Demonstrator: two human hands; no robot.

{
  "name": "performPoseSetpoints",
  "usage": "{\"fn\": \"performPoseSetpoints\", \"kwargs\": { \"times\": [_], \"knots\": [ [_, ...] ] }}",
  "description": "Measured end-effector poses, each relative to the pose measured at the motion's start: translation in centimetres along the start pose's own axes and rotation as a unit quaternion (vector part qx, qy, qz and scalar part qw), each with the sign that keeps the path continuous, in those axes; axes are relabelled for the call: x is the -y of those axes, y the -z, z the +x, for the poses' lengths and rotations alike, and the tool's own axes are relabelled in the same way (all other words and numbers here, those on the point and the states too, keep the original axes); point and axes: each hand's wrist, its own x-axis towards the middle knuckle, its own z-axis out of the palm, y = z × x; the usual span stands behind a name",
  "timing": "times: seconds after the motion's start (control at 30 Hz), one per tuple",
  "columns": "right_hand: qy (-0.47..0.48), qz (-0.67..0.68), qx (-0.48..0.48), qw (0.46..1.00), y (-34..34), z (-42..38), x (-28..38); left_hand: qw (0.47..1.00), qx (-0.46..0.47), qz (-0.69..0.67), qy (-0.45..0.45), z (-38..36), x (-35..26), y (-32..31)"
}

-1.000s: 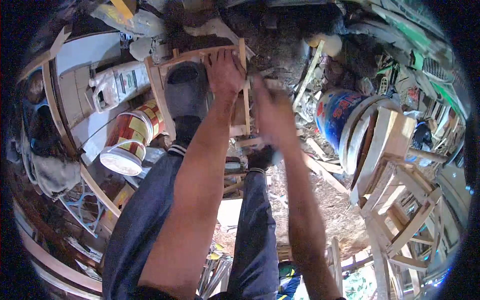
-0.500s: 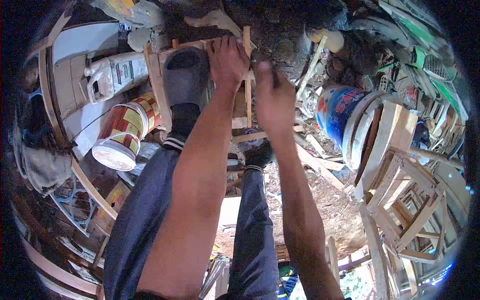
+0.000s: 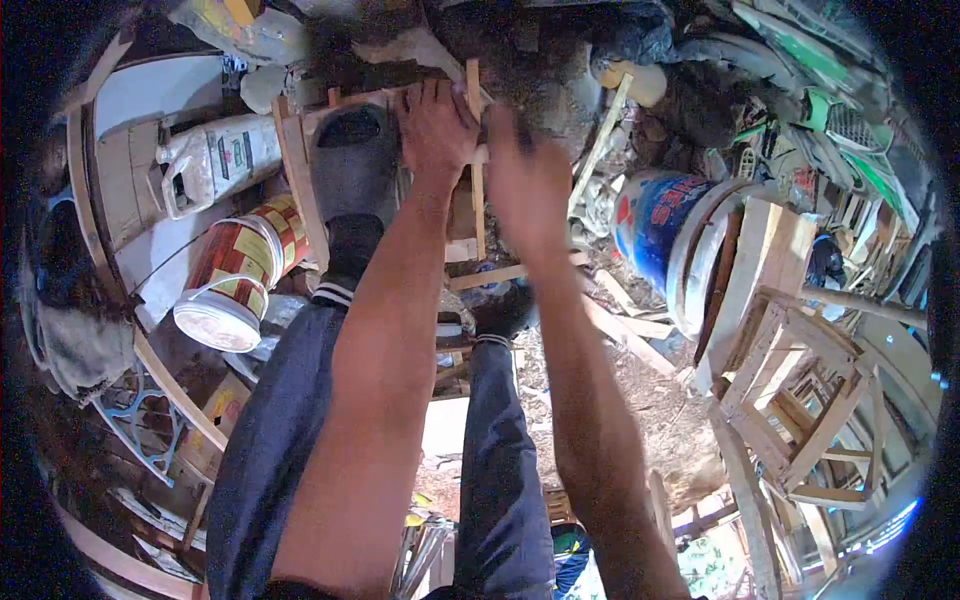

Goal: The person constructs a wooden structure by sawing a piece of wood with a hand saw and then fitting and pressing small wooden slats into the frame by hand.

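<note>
My left hand [image 3: 437, 130] is pressed over the far rail of a wooden frame [image 3: 478, 200], fingers curled onto it and thumb side against an upright strip. Just right of that strip, my right hand [image 3: 530, 195] is smeared by motion. It looks closed in a fist, but what it grips is too blurred to make out. My left foot, in a dark slide sandal [image 3: 350, 165], rests on the frame beside my left hand. A crosswise wooden slat [image 3: 490, 276] lies nearer to me, by my other foot.
Left are a red-and-yellow paint bucket [image 3: 235, 275] and a white jerrycan [image 3: 225, 160]. A blue bucket [image 3: 660, 235] lies tipped at right, near a thick wood block [image 3: 755, 270] and a small wooden stool frame [image 3: 800, 400]. Wood scraps [image 3: 630, 330] litter the ground.
The whole view has shifted, so things sit slightly further left. My left hand keeps its place on the frame, while my right hand is still blurred by motion beside the strip.
</note>
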Motion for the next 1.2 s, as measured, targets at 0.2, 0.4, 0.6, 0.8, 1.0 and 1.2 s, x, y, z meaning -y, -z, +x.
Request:
{"fn": "performPoseSetpoints", "kwargs": {
  "times": [0.2, 0.4, 0.6, 0.8, 1.0, 1.2],
  "knots": [
    [0.113, 0.193, -0.014, 0.975, -6.1, -8.6, -14.3, 0.997, 0.070, 0.008, 0.014, 0.7, -0.3, 0.8],
    [0.047, 0.209, -0.042, 0.976, -5.2, -8.2, -12.1, 1.000, 0.021, 0.019, -0.001, 0.3, -0.3, 0.6],
    [0.005, 0.111, 0.023, 0.994, 3.4, 0.1, 0.0, 0.997, 0.018, -0.029, 0.063, 1.3, -1.3, 0.9],
    [0.097, 0.085, 0.040, 0.991, 7.1, -1.8, -0.5, 0.999, -0.027, 0.023, 0.025, 0.9, -0.7, 0.3],
    [-0.066, 0.071, 0.058, 0.994, 9.8, -10.3, -2.1, 0.999, 0.017, 0.017, 0.032, 1.4, -0.9, 1.0],
    [-0.082, 0.063, 0.069, 0.992, 11.1, -12.8, -0.5, 0.991, 0.113, 0.004, 0.067, 2.0, -1.2, 2.0]
  ]
}}
